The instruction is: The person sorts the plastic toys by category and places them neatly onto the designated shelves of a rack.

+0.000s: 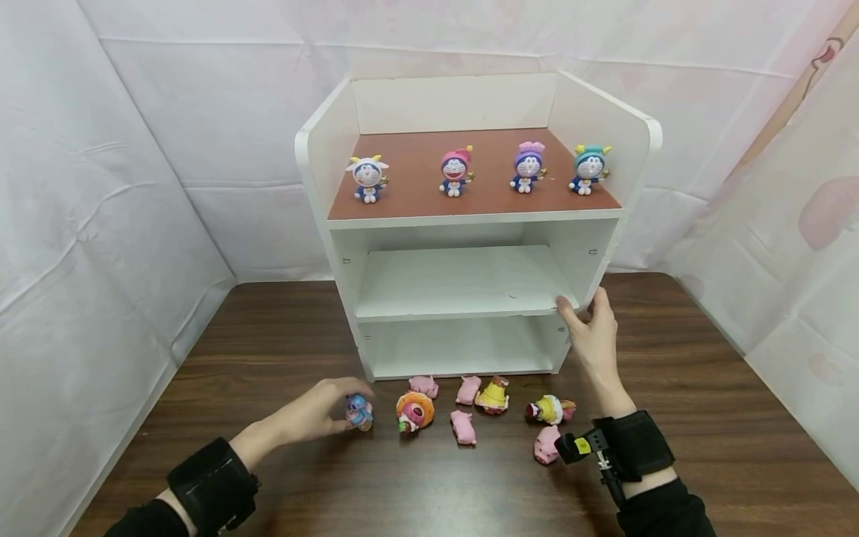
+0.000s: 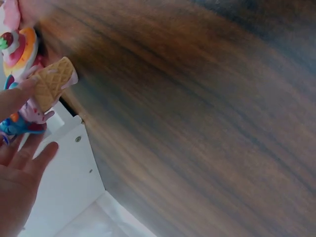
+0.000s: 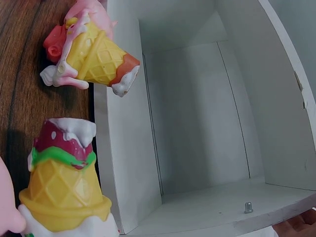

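In the head view my left hand (image 1: pixel 312 414) holds a small blue figurine (image 1: pixel 359 412) between thumb and fingers, at the table's front left. The left wrist view shows the figurine's waffle-cone base (image 2: pixel 52 84) turned upward, with the blue part by my fingers. My right hand (image 1: pixel 593 339) grips the right side panel of a white shelf unit (image 1: pixel 463 316), thumb at its front edge and fingers round the outer side. Only a bit of that hand shows at the lower right of the right wrist view.
Four-legged-looking pink pig figures, one of them (image 1: pixel 546 444), lie before the shelf among an orange-rimmed figurine (image 1: pixel 414 412) and yellow cone figurines (image 1: pixel 493 395). Several blue-and-white cat figurines, such as one in a pink hat (image 1: pixel 455 171), stand on the brown top. White cloth (image 1: pixel 134 224) surrounds the table.
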The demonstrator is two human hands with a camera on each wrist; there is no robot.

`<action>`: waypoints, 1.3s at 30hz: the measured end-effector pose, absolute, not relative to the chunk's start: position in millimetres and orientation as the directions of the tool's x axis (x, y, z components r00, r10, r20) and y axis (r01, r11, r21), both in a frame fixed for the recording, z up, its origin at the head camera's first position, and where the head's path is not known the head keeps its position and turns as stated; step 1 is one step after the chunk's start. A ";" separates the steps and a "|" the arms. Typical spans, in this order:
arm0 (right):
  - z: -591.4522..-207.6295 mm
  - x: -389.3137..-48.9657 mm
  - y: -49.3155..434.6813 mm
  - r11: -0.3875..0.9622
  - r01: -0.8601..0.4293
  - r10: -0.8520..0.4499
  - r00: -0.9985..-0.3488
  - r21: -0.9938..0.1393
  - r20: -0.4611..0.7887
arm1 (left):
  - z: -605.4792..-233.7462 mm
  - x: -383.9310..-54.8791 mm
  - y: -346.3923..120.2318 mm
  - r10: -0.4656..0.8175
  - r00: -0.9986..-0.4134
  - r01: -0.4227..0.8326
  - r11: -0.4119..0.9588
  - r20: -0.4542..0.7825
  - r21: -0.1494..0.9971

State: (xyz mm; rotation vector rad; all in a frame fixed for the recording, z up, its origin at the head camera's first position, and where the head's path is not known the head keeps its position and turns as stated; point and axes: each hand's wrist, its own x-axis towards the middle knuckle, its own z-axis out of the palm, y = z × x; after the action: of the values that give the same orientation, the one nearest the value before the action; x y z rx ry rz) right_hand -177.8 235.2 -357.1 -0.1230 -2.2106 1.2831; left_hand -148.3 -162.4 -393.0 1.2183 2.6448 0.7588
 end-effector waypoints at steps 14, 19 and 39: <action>-357.4 -176.9 233.4 0.530 -0.199 0.361 -0.826 -0.824 0.432 | -400.3 -136.6 -153.6 0.596 -0.787 0.582 0.630 0.160 0.514; -357.3 -177.3 233.0 0.530 -0.196 0.364 -0.826 -0.825 0.431 | -400.2 -131.6 -144.9 0.505 -0.847 0.515 0.703 0.167 0.490; -356.8 -177.2 234.2 0.546 -0.196 0.355 -0.826 -0.814 0.437 | -324.6 -117.3 -110.5 0.329 -0.858 0.490 0.754 0.393 0.437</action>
State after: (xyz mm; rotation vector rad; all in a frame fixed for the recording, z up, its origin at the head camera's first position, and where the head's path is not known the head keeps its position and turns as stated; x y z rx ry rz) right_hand -177.2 234.2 -356.8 -0.1274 -2.2130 1.2637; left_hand -117.3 -110.5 -324.6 0.7694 3.2151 0.9443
